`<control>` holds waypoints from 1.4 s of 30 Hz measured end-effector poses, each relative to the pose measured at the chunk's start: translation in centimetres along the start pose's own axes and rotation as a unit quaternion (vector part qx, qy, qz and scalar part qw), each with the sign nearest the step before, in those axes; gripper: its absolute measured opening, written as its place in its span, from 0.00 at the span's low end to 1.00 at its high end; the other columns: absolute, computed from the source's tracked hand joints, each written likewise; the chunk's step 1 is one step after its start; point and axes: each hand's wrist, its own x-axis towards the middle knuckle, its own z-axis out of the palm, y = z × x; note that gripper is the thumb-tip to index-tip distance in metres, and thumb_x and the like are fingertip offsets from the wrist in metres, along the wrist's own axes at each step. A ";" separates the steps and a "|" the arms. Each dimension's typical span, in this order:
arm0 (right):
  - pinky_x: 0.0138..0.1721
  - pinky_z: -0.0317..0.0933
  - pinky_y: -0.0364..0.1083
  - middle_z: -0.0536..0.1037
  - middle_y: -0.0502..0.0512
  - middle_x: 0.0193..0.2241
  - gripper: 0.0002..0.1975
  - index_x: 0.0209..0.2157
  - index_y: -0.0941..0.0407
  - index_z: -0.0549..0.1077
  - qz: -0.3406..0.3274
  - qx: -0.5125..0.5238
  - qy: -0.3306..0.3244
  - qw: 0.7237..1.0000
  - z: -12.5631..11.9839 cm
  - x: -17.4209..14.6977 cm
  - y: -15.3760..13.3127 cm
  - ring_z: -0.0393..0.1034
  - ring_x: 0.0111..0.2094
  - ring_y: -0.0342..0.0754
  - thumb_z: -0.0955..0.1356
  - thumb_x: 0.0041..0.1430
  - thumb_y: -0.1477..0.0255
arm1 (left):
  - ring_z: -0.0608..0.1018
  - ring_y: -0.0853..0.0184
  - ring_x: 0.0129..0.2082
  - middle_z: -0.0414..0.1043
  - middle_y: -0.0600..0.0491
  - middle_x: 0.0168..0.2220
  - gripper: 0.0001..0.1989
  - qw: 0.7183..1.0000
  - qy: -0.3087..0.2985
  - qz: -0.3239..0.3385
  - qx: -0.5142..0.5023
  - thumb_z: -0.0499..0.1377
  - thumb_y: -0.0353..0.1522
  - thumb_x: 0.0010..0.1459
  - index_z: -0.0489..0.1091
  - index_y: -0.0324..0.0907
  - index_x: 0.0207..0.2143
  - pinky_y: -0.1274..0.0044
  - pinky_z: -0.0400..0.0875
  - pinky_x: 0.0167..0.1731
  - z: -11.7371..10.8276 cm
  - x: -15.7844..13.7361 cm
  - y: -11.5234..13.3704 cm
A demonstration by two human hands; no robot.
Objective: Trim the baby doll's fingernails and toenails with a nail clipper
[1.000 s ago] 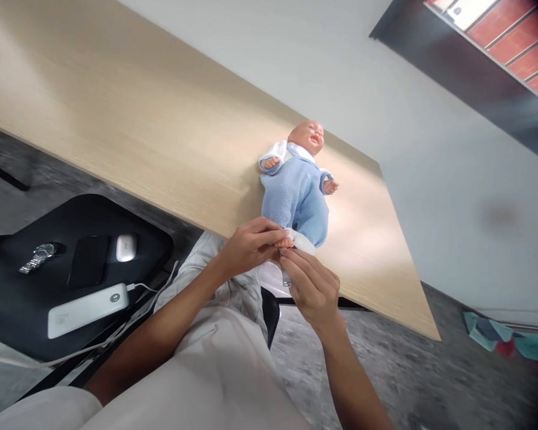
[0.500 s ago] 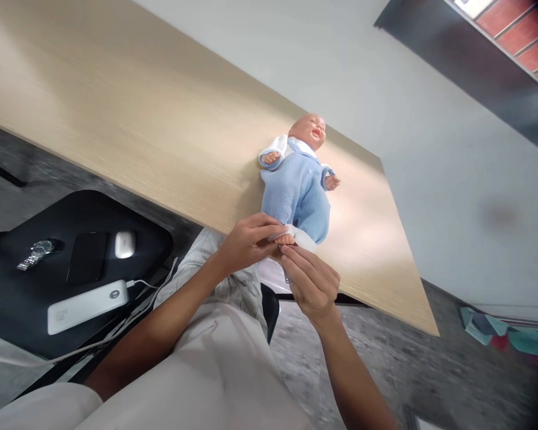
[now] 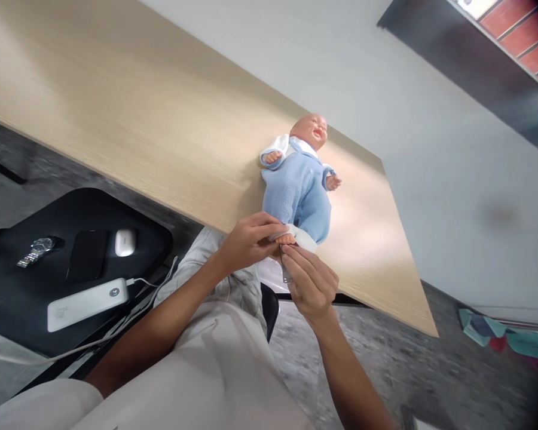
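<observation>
A baby doll (image 3: 298, 185) in a blue and white outfit lies face up on the table, its feet at the near edge. My left hand (image 3: 253, 239) is closed around the doll's bare foot (image 3: 285, 239), with the toes showing between the fingers. In my right hand (image 3: 312, 278) is a small metal nail clipper (image 3: 286, 273), pinched between thumb and fingers. Its upper end is right at the toes; fingers cover much of it, so I cannot tell whether it touches them. The doll's other foot is in white cloth (image 3: 305, 237), partly behind my right hand.
The wooden table (image 3: 138, 119) runs along a pale wall. On a black chair (image 3: 134, 233) at the left lie a wristwatch (image 3: 38, 249), a dark phone (image 3: 87, 255), a white earbud case (image 3: 125, 242) and a white power bank (image 3: 87, 304) with a cable.
The nail clipper is tilted a little more upright, and my right hand has shifted slightly left. My left hand keeps its grip on the foot. The doll lies as before.
</observation>
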 end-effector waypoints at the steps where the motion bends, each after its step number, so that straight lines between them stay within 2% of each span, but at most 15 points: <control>1: 0.46 0.79 0.51 0.84 0.63 0.44 0.15 0.50 0.60 0.76 0.002 -0.001 0.009 1.000 0.1 0.0 -0.1 0.80 0.49 0.55 0.69 0.63 0.85 | 0.81 0.68 0.38 0.79 0.49 0.39 0.06 1.000 0.000 0.001 0.002 0.64 0.30 0.64 0.77 0.41 0.43 0.77 0.79 0.39 0.0 0.0 0.0; 5: 0.44 0.79 0.49 0.84 0.62 0.42 0.17 0.48 0.60 0.76 0.012 -0.014 0.044 0.999 0.6 0.0 -0.4 0.81 0.46 0.54 0.73 0.59 0.86 | 0.81 0.68 0.38 0.79 0.48 0.39 0.06 1.000 0.001 0.008 0.007 0.64 0.30 0.64 0.77 0.40 0.43 0.77 0.79 0.38 0.0 0.0 0.0; 9: 0.44 0.80 0.49 0.84 0.62 0.40 0.17 0.46 0.61 0.77 0.015 -0.028 0.050 0.998 0.8 0.1 -0.7 0.82 0.45 0.54 0.74 0.56 0.88 | 0.81 0.67 0.38 0.79 0.48 0.39 0.06 1.000 0.003 0.014 0.012 0.64 0.29 0.64 0.77 0.40 0.43 0.77 0.79 0.38 0.0 0.1 0.0; 19: 0.44 0.80 0.52 0.84 0.62 0.41 0.15 0.48 0.59 0.76 0.028 -0.050 0.091 0.994 2.0 -0.8 -1.1 0.81 0.46 0.55 0.73 0.60 0.85 | 0.81 0.67 0.39 0.79 0.48 0.39 0.05 1.000 -0.001 0.012 0.010 0.65 0.29 0.63 0.76 0.40 0.42 0.76 0.79 0.40 -0.1 0.1 0.1; 25: 0.45 0.80 0.52 0.84 0.63 0.42 0.16 0.48 0.60 0.76 0.027 -0.035 0.083 0.996 1.6 -1.0 -0.7 0.81 0.47 0.56 0.72 0.60 0.87 | 0.81 0.67 0.40 0.78 0.48 0.41 0.07 1.000 -0.020 -0.001 0.008 0.63 0.30 0.64 0.76 0.41 0.45 0.76 0.79 0.41 -0.2 0.1 0.0; 32: 0.44 0.78 0.51 0.84 0.58 0.42 0.13 0.47 0.57 0.77 -0.005 -0.027 0.033 0.999 1.3 -0.9 0.1 0.79 0.48 0.54 0.68 0.64 0.84 | 0.81 0.67 0.41 0.77 0.49 0.42 0.08 0.999 -0.052 -0.015 0.004 0.64 0.28 0.63 0.76 0.41 0.45 0.77 0.79 0.41 -0.5 0.2 -0.2; 42: 0.45 0.77 0.52 0.81 0.56 0.44 0.07 0.44 0.59 0.76 -0.030 -0.038 0.066 0.997 2.3 -1.9 0.9 0.77 0.50 0.52 0.70 0.66 0.82 | 0.81 0.67 0.42 0.77 0.49 0.43 0.08 0.998 -0.065 -0.024 0.010 0.63 0.26 0.63 0.76 0.42 0.45 0.77 0.78 0.42 -0.6 0.2 -0.1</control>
